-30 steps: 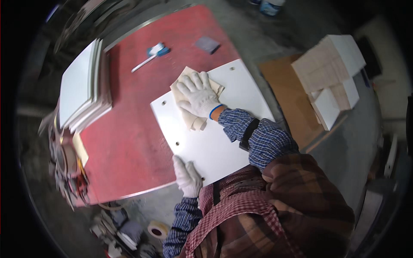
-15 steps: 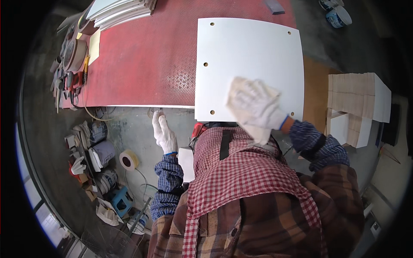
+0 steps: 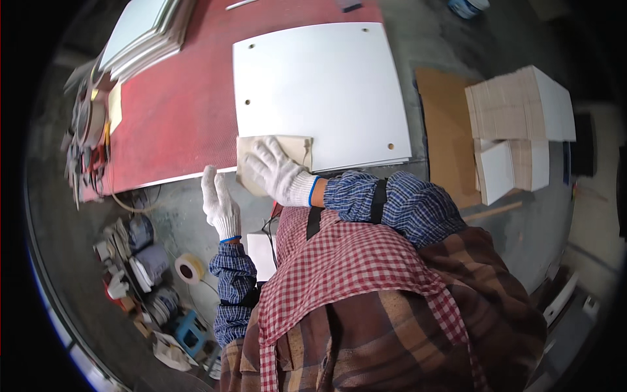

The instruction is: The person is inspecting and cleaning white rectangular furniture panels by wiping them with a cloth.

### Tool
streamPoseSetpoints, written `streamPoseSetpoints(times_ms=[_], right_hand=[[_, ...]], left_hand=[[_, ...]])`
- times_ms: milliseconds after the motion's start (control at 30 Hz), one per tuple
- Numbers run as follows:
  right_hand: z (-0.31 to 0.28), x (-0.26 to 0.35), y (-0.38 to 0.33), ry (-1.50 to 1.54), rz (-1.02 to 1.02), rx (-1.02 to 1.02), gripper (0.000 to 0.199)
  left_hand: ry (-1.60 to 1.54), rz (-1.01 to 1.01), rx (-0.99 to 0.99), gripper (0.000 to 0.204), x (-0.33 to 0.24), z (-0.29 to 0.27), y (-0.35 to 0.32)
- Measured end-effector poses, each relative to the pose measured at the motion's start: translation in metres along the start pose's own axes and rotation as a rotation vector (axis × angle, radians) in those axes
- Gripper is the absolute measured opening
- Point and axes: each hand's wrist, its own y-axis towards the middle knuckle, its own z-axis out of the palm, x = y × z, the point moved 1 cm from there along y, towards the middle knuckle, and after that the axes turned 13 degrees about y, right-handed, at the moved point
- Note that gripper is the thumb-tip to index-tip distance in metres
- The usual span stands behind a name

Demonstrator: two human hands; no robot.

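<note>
A beige cloth (image 3: 302,149) lies over the near left corner of a white board (image 3: 320,91) with several holes near its edges. My right hand (image 3: 277,171), in a white knitted glove, holds the cloth under its palm, with the fingers spread over it. Part of the cloth hangs past the board's near edge, and it hides that corner. My gloved left hand (image 3: 221,206) is at the near edge of the red work table (image 3: 176,117), left of the cloth. Its fingers are stretched out, and nothing shows in it.
Stacked white boards (image 3: 140,39) stand at the far left. Tape rolls and tools (image 3: 95,140) line the table's left end. Brown cardboard (image 3: 447,124) and piled pale panels (image 3: 506,108) are on the right. Below the table lie a tape roll (image 3: 189,268) and a blue stool (image 3: 191,332).
My right hand has carried the cloth leftward from the board's near right area to its near left corner. The view has shifted too. My left hand stays by the table edge, fingers stretched.
</note>
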Motion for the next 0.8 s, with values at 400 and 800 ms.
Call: streamPoseSetpoints(times_ms=[400,800], right_hand=[[-0.059,-0.141,-0.222,0.586,0.948,-0.182,0.076],[-0.009,-0.190,-0.082,0.069,0.447,-0.392,0.075]], left_hand=[[0.472,0.161,0.243,0.072,-0.024,0.089,0.038],[0.543,0.355,0.289,0.066,0.009,0.087,0.036]])
